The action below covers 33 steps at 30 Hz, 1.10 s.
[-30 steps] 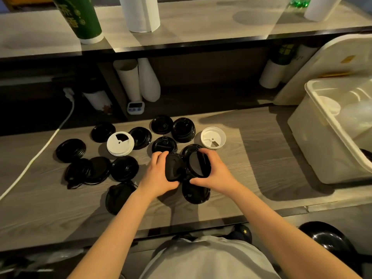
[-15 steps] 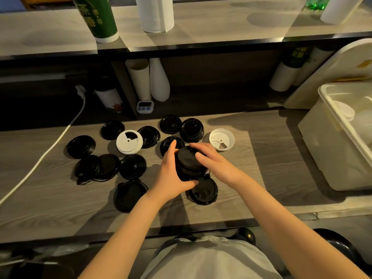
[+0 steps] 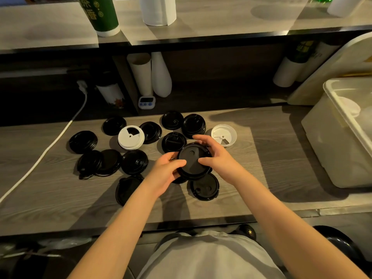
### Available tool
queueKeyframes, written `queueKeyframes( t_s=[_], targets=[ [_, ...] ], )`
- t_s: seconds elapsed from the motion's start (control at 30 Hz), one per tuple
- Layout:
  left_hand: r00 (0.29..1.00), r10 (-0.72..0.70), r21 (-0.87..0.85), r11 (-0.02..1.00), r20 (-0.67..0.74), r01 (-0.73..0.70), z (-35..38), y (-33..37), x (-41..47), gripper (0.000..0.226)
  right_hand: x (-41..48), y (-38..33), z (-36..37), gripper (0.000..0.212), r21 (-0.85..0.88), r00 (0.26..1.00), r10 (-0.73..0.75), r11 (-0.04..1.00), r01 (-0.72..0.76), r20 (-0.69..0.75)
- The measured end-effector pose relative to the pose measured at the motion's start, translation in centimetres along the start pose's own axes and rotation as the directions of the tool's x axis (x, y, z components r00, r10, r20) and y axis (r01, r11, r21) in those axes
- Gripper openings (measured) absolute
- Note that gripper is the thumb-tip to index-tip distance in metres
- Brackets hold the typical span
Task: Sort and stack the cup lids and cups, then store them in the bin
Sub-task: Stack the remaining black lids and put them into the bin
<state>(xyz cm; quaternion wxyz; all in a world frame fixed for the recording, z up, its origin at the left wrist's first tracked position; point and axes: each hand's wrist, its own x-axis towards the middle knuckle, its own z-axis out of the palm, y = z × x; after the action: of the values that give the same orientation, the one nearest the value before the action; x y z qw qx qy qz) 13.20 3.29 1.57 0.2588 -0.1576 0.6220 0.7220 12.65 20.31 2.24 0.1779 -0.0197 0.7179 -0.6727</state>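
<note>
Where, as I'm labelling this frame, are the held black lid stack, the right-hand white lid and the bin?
held black lid stack (image 3: 192, 164), head view, top lid's flat face.
right-hand white lid (image 3: 223, 135), head view, centre hub.
bin (image 3: 332, 150), head view, outer side wall.

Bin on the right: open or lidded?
Open. Nothing covers the bin; white items show inside, and a white cover leans behind it.

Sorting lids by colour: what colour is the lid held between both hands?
The held lid is black; the head view shows it best.
</note>
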Motion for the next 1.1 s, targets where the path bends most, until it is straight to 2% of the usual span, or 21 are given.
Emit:
queueKeyframes(
  t_s=[0.1,0.17,0.23,0.27,0.33,0.43,0.5,0.53,0.6,0.73,0.8,0.87,0.97,1.1],
  targets=[
    [0.996,0.016,-0.090,0.996,-0.092,-0.024,-0.5,-0.1,0.3,0.034,0.3,0.7,0.1,0.057,0.002,0.999,0.036,0.999,-0.036,0.001],
    [0.978,0.022,-0.164,0.985,-0.208,-0.057,-1.1,-0.1,0.7,0.037,0.2,2.1,0.1,0.054,-0.015,0.992,0.077,0.997,-0.079,-0.103],
    [0.956,0.024,-0.237,0.967,-0.294,-0.098,-2.2,0.0,1.2,0.041,-0.1,4.1,-0.4,0.052,-0.255,0.972,0.079,0.957,-0.136,-0.223],
    [0.945,0.028,-0.257,0.959,-0.327,-0.118,-2.8,0.1,1.3,0.043,-0.5,5.2,-0.7,0.053,-0.420,0.972,0.070,0.893,-0.161,-0.223],
    [0.929,0.032,-0.289,0.946,-0.369,-0.147,-3.8,0.0,1.6,0.046,-1.5,7.1,-0.9,0.063,-0.645,0.989,0.096,0.751,-0.145,-0.111],
    [0.922,0.020,-0.315,0.937,-0.387,-0.152,-3.9,-0.4,1.4,0.048,-2.4,9.0,-0.3,0.085,-0.843,0.993,0.098,0.538,0.002,0.065],
    [0.924,0.005,-0.314,0.940,-0.383,-0.135,-3.6,-0.7,1.2,0.050,-2.6,9.6,0.1,0.088,-0.890,0.994,0.050,0.451,0.060,0.092],
    [0.926,0.002,-0.306,0.944,-0.378,-0.127,-3.5,-0.9,1.1,0.051,-2.6,9.7,0.2,0.088,-0.891,0.996,0.032,0.451,0.061,0.084],
    [0.932,0.004,-0.269,0.957,-0.363,-0.109,-3.1,-1.2,1.0,0.050,-2.6,9.7,0.1,0.087,-0.856,0.998,0.023,0.516,0.035,0.055],
    [0.948,-0.008,-0.180,0.982,-0.318,-0.052,-2.2,-1.7,0.8,0.045,-2.2,8.2,-0.3,0.087,-0.608,0.991,-0.041,0.793,-0.044,-0.125],
    [0.957,-0.022,-0.171,0.985,-0.290,-0.029,-1.9,-2.0,0.8,0.043,-1.7,6.8,-0.1,0.086,-0.467,0.973,-0.089,0.884,-0.022,-0.214],
    [0.969,-0.026,-0.178,0.984,-0.244,-0.018,-1.4,-2.1,0.6,0.037,-1.1,5.2,0.3,0.087,-0.429,0.973,-0.129,0.903,0.036,-0.191],
    [0.987,-0.016,-0.213,0.977,-0.161,-0.019,-0.9,-2.0,0.0,0.027,-0.4,3.5,1.2,0.088,-0.479,0.985,-0.168,0.868,0.129,-0.038],
    [0.999,-0.019,-0.390,0.921,-0.043,0.000,-1.3,-1.6,-0.8,0.027,0.0,2.6,1.5,0.089,-0.499,0.986,-0.163,0.852,0.160,0.039]
  ],
)
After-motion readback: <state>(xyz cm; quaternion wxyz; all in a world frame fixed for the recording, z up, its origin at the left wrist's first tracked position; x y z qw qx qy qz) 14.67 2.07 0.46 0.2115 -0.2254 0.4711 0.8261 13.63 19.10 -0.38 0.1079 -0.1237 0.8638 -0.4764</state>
